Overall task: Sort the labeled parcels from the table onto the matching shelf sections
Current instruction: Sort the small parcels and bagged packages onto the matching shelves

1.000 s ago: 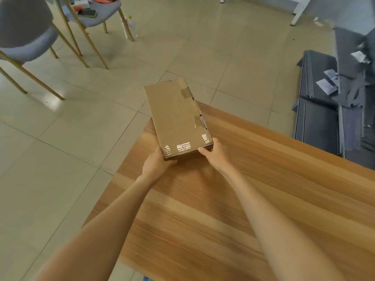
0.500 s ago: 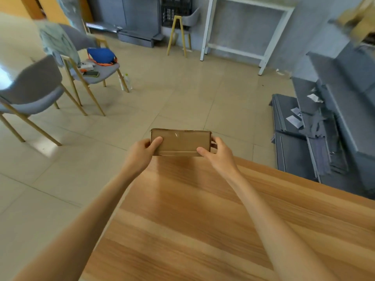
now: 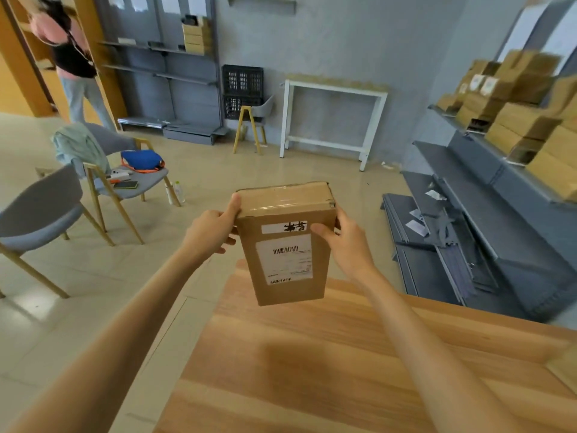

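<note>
Two grey chairs [image 3: 40, 210] stand on the tiled floor at left; a wooden table [image 3: 327, 370] fills the near field. Grey shelving [image 3: 487, 195] at right carries stacked cardboard boxes [image 3: 518, 120]. The labeled parcel [image 3: 285, 245] is raised upright above the table's far edge, label facing the camera. The left hand [image 3: 212, 231] and right hand [image 3: 346, 242] grip its upper sides.

floor [image 3: 296, 170] open ahead | chairs [image 3: 131, 179] left | shelf [image 3: 487, 195] right
</note>
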`<state>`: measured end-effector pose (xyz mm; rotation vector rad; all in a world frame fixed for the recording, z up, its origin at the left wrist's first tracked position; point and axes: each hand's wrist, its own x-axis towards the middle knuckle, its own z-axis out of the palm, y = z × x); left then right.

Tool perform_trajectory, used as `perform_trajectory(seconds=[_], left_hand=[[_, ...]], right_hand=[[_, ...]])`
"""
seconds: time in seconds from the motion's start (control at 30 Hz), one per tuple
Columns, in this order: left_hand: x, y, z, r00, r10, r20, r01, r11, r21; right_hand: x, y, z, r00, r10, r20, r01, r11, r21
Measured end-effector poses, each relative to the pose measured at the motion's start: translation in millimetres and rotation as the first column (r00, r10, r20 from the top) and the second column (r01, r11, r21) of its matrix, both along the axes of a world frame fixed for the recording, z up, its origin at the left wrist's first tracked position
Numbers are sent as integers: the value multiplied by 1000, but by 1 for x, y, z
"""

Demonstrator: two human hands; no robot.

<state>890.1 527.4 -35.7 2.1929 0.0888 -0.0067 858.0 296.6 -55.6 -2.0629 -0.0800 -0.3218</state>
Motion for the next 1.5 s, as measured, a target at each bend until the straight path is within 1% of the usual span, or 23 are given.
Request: perform_trajectory(seconds=[0.03,0.1,0.13,0.17,0.2,0.27,0.3,0.33,0.37,0.4,0.47,0.57,0.63,0.7,0.77,0.9,0.97,1.07,1.13,1.2,1.27,1.37,1.5], left_hand=[[-3,0,6,1000,-5,28,4,999,40],[-9,3,17,986,-58,157,37,991,131],[-12,3,24,968,-124,220,90,983,157],[-16,1,32,946,-213,243,169,968,186],[-20,-3,40,925,-308,223,257,939,228],[-25,-15,49,880,-463,108,408,852,329],[-25,-21,49,860,-503,81,445,819,362],[-24,-25,47,849,-520,98,451,808,379],[-23,-28,43,849,-509,142,429,820,379],[-22,-29,39,856,-482,188,398,846,356],[-18,-26,32,879,-414,237,357,901,249],[-12,-14,30,930,-269,251,285,958,-26],[-10,-7,34,955,-133,267,200,948,-245],[-8,-4,39,965,-10,261,129,886,-446],[-9,-8,44,969,81,233,76,800,-595],[-20,-31,45,973,191,131,-10,598,-801],[-26,-47,41,978,198,70,-45,524,-851],[-37,-71,37,986,169,-5,-82,450,-889],[-44,-81,37,990,137,-37,-92,424,-901],[-50,-86,38,993,113,-43,-86,407,-909],[-54,-88,38,996,82,-26,-58,415,-908],[-55,-85,39,1000,2,5,3,471,-882],[-46,-63,46,997,28,71,41,588,-808]], right_hand=[[-3,-3,4,1000,-1,-1,1,1000,-3],[-9,-10,15,1000,20,-13,-21,1000,-23],[-12,-12,21,998,47,-29,-48,997,-57],[-15,-12,28,996,75,-47,-80,992,-100],[-17,-11,35,993,98,-60,-106,984,-145],[-19,-6,48,990,129,-58,-138,969,-206],[-19,-5,53,989,143,-44,-149,967,-208],[-19,-5,56,988,148,-32,-152,970,-190],[-19,-6,58,989,143,-23,-145,978,-150],[-20,-8,59,992,124,-22,-126,987,-99],[-23,-14,59,997,72,-27,-73,997,-19],[-28,-30,53,998,-63,-7,62,996,-57],[-34,-42,48,978,-205,38,206,978,-34],[-39,-52,42,939,-336,75,333,942,48],[-41,-52,38,916,-395,73,383,913,140],[-37,-30,36,926,-378,9,357,881,312],[-35,-14,39,945,-324,-54,314,842,440],[-32,3,43,972,-189,-137,233,733,640],[-33,9,48,990,-104,-94,139,627,766],[-34,11,53,995,-98,-12,66,574,816],[-36,10,57,991,-129,35,45,571,820],[-38,3,64,986,-167,24,79,584,808],[-47,-25,78,975,-220,12,148,695,703]])
